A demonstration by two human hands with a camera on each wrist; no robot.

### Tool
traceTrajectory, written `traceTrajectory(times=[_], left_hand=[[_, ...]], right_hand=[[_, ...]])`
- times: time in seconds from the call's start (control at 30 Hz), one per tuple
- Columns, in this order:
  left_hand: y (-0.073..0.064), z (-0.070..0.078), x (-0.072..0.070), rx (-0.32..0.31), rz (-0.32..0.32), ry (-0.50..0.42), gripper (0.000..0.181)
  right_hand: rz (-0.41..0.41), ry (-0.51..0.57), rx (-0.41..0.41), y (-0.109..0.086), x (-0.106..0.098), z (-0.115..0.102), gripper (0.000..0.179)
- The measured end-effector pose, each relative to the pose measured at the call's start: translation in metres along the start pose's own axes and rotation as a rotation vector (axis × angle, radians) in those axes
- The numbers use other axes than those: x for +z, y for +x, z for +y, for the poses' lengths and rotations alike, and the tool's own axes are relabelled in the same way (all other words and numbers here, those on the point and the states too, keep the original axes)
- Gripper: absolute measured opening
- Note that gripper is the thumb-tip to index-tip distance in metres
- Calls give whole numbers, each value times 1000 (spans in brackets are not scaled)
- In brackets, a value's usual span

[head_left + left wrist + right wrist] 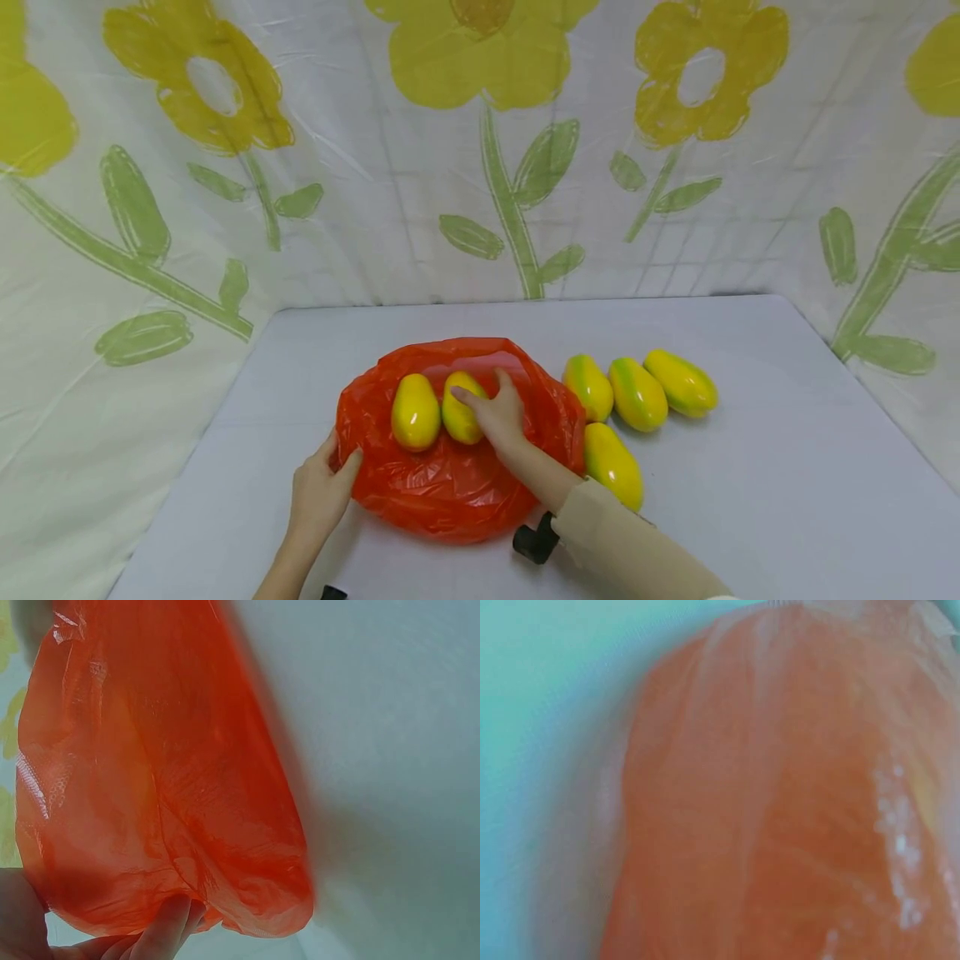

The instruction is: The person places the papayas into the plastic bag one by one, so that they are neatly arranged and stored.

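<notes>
A red plastic bag (450, 508) lies spread wide on the table, its mouth facing up. My left hand (321, 492) grips its left rim, thumb on the inner side. In the left wrist view, fingers (166, 928) press against the thin red film. Inside the bag, my right hand (504, 419) holds a yellow papaya (458, 423) with a greenish tint, thumb and fingers around its upper part. Another yellow papaya (416, 415) lies just left of it in the bag. The right wrist view shows only blurred red plastic (705, 825), with the hand hidden.
To the right of the bag, three papayas sit in a row: one nearest the bag (588, 388), a middle one (637, 395) and an outer one (681, 383). A further papaya (613, 465) lies nearer, beside my right forearm. A flower-printed curtain (360, 250) hangs behind the white table (750, 500).
</notes>
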State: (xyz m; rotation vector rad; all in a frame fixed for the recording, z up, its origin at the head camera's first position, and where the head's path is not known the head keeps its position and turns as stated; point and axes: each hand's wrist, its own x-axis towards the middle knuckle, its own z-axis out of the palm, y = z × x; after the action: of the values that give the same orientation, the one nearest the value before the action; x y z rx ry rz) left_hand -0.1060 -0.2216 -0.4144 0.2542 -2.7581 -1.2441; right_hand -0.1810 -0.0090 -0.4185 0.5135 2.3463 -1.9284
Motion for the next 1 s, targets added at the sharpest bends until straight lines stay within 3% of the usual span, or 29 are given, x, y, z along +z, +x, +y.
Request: traceTrajectory(times=[0.47,1.0], left_hand=[[0,1,1,2,1,10,54],[1,2,1,9,-10,13,54]], right_hand=[[28,-19,-78,-15,-20,-3,78],[-65,68,-148,-42,-50,-4,75]])
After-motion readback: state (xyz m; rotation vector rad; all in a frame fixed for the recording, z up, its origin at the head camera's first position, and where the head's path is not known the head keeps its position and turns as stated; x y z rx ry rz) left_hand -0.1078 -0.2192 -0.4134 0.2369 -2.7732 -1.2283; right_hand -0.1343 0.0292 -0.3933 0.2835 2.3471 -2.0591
